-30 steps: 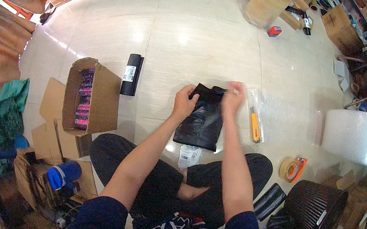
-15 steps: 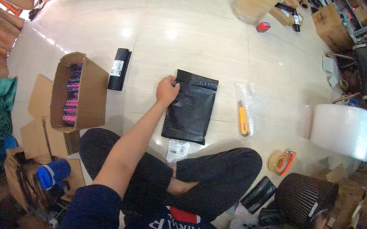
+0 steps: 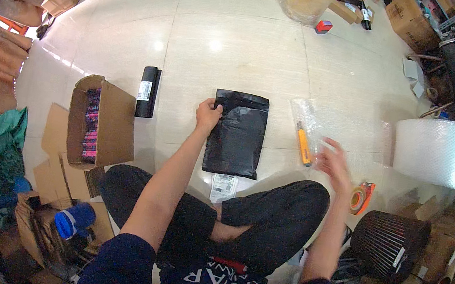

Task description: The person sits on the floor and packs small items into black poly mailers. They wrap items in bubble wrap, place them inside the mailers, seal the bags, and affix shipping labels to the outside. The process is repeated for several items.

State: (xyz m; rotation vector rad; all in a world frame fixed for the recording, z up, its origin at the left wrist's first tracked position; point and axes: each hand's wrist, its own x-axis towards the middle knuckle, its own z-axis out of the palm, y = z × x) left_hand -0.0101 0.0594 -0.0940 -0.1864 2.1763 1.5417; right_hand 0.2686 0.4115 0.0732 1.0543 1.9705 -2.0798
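A flat black plastic mailing bag (image 3: 235,137) lies on the floor in front of my crossed legs. My left hand (image 3: 208,115) grips its left edge near the top, thumb on the upper face. My right hand (image 3: 334,164), somewhat blurred, is above the floor to the bag's right, fingers apart and no object visible in them. Close to its fingertips, a yellow utility knife (image 3: 303,144) rests on a piece of clear bubble wrap (image 3: 301,107). Below the bag, a white printed label (image 3: 224,188) sticks out, partly hidden by my legs.
On the left stand an open carton (image 3: 116,126) of pink-and-dark packets and a black roll (image 3: 147,93). To the right are a large bubble-wrap roll (image 3: 435,152), an orange tape dispenser (image 3: 361,198) and a dark ribbed bin (image 3: 390,246). A small red box (image 3: 323,27) sits farther off.
My right hand has come from beside the dark bin up and inward, close to the utility knife. My left hand keeps hold of the mailing bag's edge. The whole view has shifted slightly.
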